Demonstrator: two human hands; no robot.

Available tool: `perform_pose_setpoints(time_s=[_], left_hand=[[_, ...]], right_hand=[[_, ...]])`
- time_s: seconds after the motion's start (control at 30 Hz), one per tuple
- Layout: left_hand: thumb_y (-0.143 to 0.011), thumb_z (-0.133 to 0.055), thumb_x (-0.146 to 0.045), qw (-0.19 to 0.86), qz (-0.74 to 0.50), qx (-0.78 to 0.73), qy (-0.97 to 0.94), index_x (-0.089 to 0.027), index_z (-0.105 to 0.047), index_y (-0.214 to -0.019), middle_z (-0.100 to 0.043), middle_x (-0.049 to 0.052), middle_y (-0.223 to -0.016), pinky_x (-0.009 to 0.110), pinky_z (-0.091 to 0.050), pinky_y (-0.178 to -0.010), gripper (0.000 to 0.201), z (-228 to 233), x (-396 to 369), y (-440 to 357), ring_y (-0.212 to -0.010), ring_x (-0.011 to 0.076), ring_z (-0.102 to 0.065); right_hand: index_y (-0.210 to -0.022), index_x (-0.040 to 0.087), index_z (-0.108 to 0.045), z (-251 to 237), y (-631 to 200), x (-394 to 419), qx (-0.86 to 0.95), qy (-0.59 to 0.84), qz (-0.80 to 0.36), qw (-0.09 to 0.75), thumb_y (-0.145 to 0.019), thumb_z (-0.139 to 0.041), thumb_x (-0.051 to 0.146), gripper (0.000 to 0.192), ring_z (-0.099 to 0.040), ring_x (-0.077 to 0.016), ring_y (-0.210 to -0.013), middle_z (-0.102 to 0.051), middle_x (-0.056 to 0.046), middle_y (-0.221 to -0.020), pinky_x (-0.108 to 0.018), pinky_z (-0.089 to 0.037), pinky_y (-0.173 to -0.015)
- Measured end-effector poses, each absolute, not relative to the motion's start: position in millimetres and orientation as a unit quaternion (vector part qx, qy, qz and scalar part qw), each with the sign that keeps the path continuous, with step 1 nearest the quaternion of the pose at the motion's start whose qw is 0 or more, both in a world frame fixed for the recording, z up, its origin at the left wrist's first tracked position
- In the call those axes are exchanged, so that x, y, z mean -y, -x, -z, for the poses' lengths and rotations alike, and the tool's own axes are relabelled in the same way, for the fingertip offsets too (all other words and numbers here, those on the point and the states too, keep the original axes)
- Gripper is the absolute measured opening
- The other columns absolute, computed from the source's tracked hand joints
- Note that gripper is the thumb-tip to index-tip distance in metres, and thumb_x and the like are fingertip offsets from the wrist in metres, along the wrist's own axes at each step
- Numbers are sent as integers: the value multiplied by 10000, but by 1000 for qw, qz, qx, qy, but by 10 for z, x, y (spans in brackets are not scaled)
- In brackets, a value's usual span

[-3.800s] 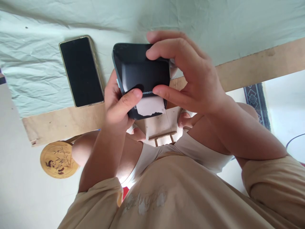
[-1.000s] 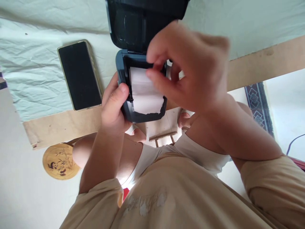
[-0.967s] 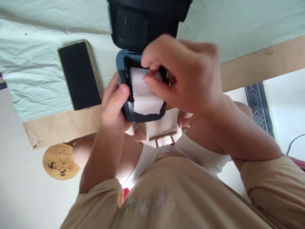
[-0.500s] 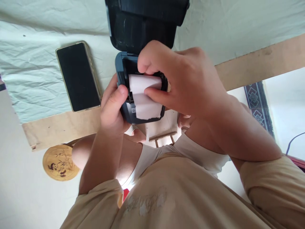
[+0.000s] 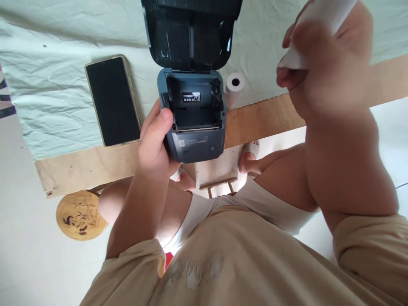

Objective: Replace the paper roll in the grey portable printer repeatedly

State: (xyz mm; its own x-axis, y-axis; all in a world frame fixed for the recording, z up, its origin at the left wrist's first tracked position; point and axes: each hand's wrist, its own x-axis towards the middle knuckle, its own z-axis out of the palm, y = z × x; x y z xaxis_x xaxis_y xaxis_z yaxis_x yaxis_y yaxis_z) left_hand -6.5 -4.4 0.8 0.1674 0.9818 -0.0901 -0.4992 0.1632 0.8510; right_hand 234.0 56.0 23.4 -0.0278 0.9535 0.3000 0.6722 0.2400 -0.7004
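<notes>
My left hand (image 5: 156, 142) grips the left side of a dark blue portable receipt printer (image 5: 197, 146), thumb on its rim. The printer's black lid (image 5: 189, 42) is swung back, and the paper bay inside holds no roll; a small label shows on its floor. Up at the right, my right hand (image 5: 328, 63), blurred by motion, is closed around white paper (image 5: 325, 17), apart from the printer. A small white paper roll (image 5: 235, 83) with a dark core stands on the cloth just right of the printer.
A phone (image 5: 113, 102) in a clear case lies on the pale green cloth (image 5: 57, 34) to the left. The table's bare wooden edge (image 5: 264, 123) runs below the printer. A round wooden stool (image 5: 81, 214) stands on the floor at the lower left.
My right hand has pulled the white paper out of the printer's bay and carried it up to the right. The small roll has come into sight. My left hand still holds the printer.
</notes>
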Motion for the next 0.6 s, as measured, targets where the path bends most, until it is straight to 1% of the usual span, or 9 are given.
perform_pose_setpoints(time_s=[0.03, 0.1, 0.17, 0.2, 0.27, 0.37, 0.43, 0.5, 0.6], left_hand=[[-790, -588, -484, 682, -542, -346, -349, -198, -620, -1023, -686, 66, -973, 416, -533, -978, 370, -11, 45, 68, -1152, 266, -633], [-794, -583, -484, 680, -543, -346, -352, -197, -621, -1016, -684, 65, -982, 421, -535, -973, 364, -17, 46, 68, -1119, 263, -648], [-799, -578, -472, 677, -546, -343, -356, -193, -625, -1014, -681, 64, -997, 433, -539, -966, 355, -21, 45, 61, -1069, 259, -665], [-802, -576, -465, 677, -546, -341, -356, -191, -628, -1016, -681, 64, -1002, 438, -540, -963, 352, -22, 43, 57, -1048, 255, -670], [-804, -572, -461, 677, -549, -336, -356, -185, -633, -1020, -681, 66, -1006, 439, -544, -957, 356, -19, 39, 52, -1029, 249, -671], [-808, -562, -471, 674, -549, -338, -361, -181, -635, -1031, -686, 66, -993, 429, -547, -955, 373, -10, 36, 51, -1036, 247, -667], [-807, -555, -484, 673, -544, -344, -364, -187, -627, -1051, -687, 68, -988, 426, -548, -950, 391, -8, 36, 52, -1048, 256, -668], [-806, -549, -493, 670, -541, -351, -367, -194, -622, -1058, -686, 68, -999, 421, -550, -941, 397, -11, 37, 52, -1062, 264, -666], [-810, -543, -494, 661, -540, -359, -376, -198, -626, -1032, -685, 62, -1028, 413, -556, -933, 379, -19, 37, 50, -1067, 262, -665]], right_hand=[[-1020, 186, -532, -203, -2365, -551, 685, 598, -183, 374, -838, -450, 290, 225, -548, -82, -588, -558, -37, -825, -272, -442, -518], [-960, 184, -564, -165, -2406, -524, 700, 616, -137, 335, -733, -595, 254, 240, -587, -147, -765, -583, -56, -861, -339, -490, -694], [-953, 185, -597, -149, -2444, -505, 733, 615, -80, 278, -704, -661, 305, 284, -569, -206, -966, -616, -88, -954, -378, -462, -842], [-977, 188, -604, -144, -2463, -502, 742, 610, -78, 268, -705, -676, 341, 320, -561, -210, -995, -624, -93, -998, -373, -450, -855], [-1031, 201, -605, -130, -2499, -502, 746, 597, -90, 280, -713, -689, 362, 367, -572, -180, -930, -640, -77, -1016, -341, -441, -812], [-1033, 220, -592, -87, -2533, -514, 735, 571, -121, 344, -705, -711, 306, 358, -601, -149, -844, -655, -46, -971, -309, -441, -741], [-1034, 227, -546, -53, -2538, -525, 732, 531, -163, 394, -717, -701, 285, 357, -647, -155, -878, -644, -36, -950, -299, -464, -740], [-1043, 231, -474, -35, -2531, -535, 733, 502, -193, 417, -759, -669, 293, 350, -677, -156, -962, -614, -36, -979, -287, -489, -779], [-1038, 222, -400, -42, -2510, -539, 737, 515, -186, 396, -797, -641, 304, 351, -659, -154, -1091, -554, -68, -1110, -283, -491, -878]])
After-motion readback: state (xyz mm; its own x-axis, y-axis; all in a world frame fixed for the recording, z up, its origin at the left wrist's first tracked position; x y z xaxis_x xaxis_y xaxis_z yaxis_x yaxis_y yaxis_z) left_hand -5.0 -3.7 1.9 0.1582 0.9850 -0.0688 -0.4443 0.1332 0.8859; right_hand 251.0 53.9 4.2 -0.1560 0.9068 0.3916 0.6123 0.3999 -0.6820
